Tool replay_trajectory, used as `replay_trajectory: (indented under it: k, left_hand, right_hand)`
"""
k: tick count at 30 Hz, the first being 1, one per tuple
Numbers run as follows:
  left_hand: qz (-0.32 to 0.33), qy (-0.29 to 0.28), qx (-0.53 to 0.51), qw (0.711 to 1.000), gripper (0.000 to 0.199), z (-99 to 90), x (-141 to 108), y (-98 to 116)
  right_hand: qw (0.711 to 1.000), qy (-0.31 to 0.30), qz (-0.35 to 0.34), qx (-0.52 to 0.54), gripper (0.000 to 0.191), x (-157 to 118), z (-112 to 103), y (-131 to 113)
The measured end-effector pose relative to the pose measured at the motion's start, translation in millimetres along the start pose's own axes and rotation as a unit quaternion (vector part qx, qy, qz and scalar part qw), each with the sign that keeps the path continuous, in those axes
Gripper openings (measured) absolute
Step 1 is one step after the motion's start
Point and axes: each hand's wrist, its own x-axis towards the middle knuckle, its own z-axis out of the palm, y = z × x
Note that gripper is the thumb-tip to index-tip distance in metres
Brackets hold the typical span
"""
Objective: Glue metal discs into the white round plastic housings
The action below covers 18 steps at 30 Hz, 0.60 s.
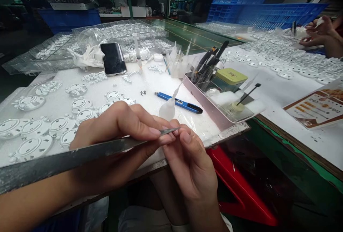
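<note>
My left hand (125,125) is closed around a long, scuffed grey metal tool (88,153). This tool runs in from the left edge and tapers to a sharp point. My right hand (191,153) is pinched together at that point, thumb against fingers, and the fingertips of both hands meet there. Whatever the right fingertips hold is too small and covered to make out. Just behind the hands stands a translucent squeeze bottle (167,110) with a thin nozzle. A blue pen-like tool (179,102) lies beside it.
White round parts (59,125) cover the left of the table. Behind are a phone (113,59), a syringe (137,51) and clear trays (53,50). A pink box (211,107) of tools stands right. Across, another person's hands (321,34) work; a red stool (241,196) is below.
</note>
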Motion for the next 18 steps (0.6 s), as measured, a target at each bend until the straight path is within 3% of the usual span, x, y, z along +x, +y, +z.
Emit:
replay_trajectory:
  k: [5, 11, 15, 18]
  left_hand:
    - [0.002, -0.005, 0.022, 1.0, 0.018, -1.6, 0.3, 0.5]
    - [-0.04, -0.027, -0.05, 0.998, 0.025, -3.0, -2.4, 0.5]
    - [-0.01, -0.027, -0.033, 0.999, 0.029, -5.2, 0.7, 0.6]
    - [-0.004, -0.009, -0.085, 0.996, 0.014, -6.2, 2.3, 2.3]
  right_hand:
    - [1.0, -0.011, 0.019, -0.002, 0.005, 0.8, -1.2, -3.7]
    - [0.999, -0.009, 0.038, -0.018, 0.006, 1.1, -2.3, -6.9]
    - [0.998, -0.02, 0.039, -0.055, 0.008, -1.4, -3.6, -4.1]
    - [1.0, -0.007, 0.01, -0.027, 0.012, -2.2, -3.4, -0.3]
